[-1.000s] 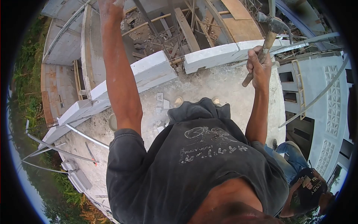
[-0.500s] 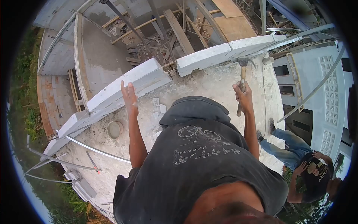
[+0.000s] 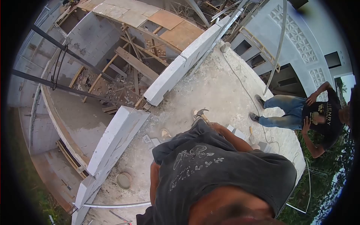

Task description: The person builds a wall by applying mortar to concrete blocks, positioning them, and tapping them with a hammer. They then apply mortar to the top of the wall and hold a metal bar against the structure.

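Note:
I look down over my dark shirt at a rough concrete slab. My right arm reaches down in front of me. My right hand is mostly hidden behind my clothing and grips the wooden handle of a claw hammer, whose steel head points down near my feet. My left arm hangs at my side, and its hand is hidden behind my body.
Low white block walls edge the slab, with a gap between them above a drop onto timber and rubble. A person in a dark shirt and jeans stands at the right. A cable, a round bowl and a metal strip lie on the slab.
Both my arms have come down from their raised position. The hammer has dropped from beside the wall to near my feet, and my view has swung to the right.

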{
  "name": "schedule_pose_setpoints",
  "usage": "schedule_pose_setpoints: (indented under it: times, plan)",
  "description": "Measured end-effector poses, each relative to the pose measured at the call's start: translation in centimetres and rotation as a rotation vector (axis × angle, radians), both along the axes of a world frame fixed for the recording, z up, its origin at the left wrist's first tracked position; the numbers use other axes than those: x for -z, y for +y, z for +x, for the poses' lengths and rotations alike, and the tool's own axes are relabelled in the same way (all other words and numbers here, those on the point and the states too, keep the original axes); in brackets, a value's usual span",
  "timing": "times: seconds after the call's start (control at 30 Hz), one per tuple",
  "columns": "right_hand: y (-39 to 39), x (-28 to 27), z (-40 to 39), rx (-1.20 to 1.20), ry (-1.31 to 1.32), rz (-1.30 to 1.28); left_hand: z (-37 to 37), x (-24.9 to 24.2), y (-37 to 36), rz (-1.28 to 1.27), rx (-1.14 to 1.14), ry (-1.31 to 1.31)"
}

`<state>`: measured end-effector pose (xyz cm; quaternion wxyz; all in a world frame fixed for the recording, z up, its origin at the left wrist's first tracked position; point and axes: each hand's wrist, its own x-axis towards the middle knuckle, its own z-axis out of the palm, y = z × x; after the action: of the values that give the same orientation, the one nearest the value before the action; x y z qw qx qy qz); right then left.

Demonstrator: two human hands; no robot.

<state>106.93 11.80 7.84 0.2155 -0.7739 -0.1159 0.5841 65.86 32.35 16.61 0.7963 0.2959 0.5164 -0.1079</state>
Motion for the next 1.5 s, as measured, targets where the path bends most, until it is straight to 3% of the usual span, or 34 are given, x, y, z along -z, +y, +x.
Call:
schedule_pose_setpoints:
  times: [0.1, 0.2, 0.27, 0.3, 0.37, 0.4, 0.5, 0.57, 0.67, 0.77, 1.03, 1.17, 1.27, 1.4, 1.5]
  plan:
    - [-1.8, 1.8, 0.5, 0.006, 0.067, 0.019, 0.4, -0.5, 2.3, -0.030, -0.059, -0.130]
    - [-1.3, -0.5, -0.2, 0.069, 0.008, -0.006, 2.0, -2.4, 6.2, 0.220, -0.100, -0.260]
    - [-0.6, -1.6, -0.5, 0.102, 0.009, -0.008, 4.0, -10.3, 9.7, 0.435, -0.543, -0.254]
    - [-0.4, -1.7, -0.7, 0.116, 0.011, -0.011, 5.1, -13.6, 12.2, 0.682, -0.721, -0.142]
    - [-0.5, -1.5, -0.4, 0.052, -0.002, -0.012, 4.0, -18.0, 19.2, 1.076, -0.983, -0.248]
    - [-0.1, -1.5, 0.1, 0.012, -0.011, -0.005, 4.5, -22.3, 22.4, 1.128, -1.080, -0.427]
    - [-0.6, -0.4, 1.1, 0.105, 0.113, 0.079, 7.2, -32.1, 30.9, 1.376, -0.708, -0.797]
    - [-2.1, 3.1, 2.4, -0.122, -0.023, 0.204, 9.0, -36.8, 34.6, 1.448, -0.468, -0.870]
    - [-4.1, 6.3, 2.9, -0.248, -0.113, 0.284, 9.9, -37.9, 35.5, 1.530, -0.439, -0.686]
    - [-5.5, 6.3, 2.0, -0.113, -0.059, 0.204, 10.9, -37.8, 34.5, 1.603, -0.480, -0.476]
    - [-7.8, 9.1, 1.8, 0.220, 0.072, 0.173, 11.0, -37.9, 33.7, 1.572, -0.513, -0.455]
    - [-4.7, 3.1, 1.4, -0.257, -0.248, 0.074, 11.9, -38.2, 32.8, 1.570, -0.588, -0.427]
    - [-5.3, 3.9, 1.3, -0.133, -0.202, 0.124, 11.8, -37.9, 33.1, 1.570, -0.572, -0.409]
    - [-6.7, 6.3, 1.8, -0.350, -0.356, 0.393, 11.9, -38.0, 32.7, 1.606, -0.557, -0.435]
    - [-6.9, 5.5, 1.9, -0.325, -0.295, 0.305, 11.9, -37.7, 32.2, 1.601, -0.592, -0.473]
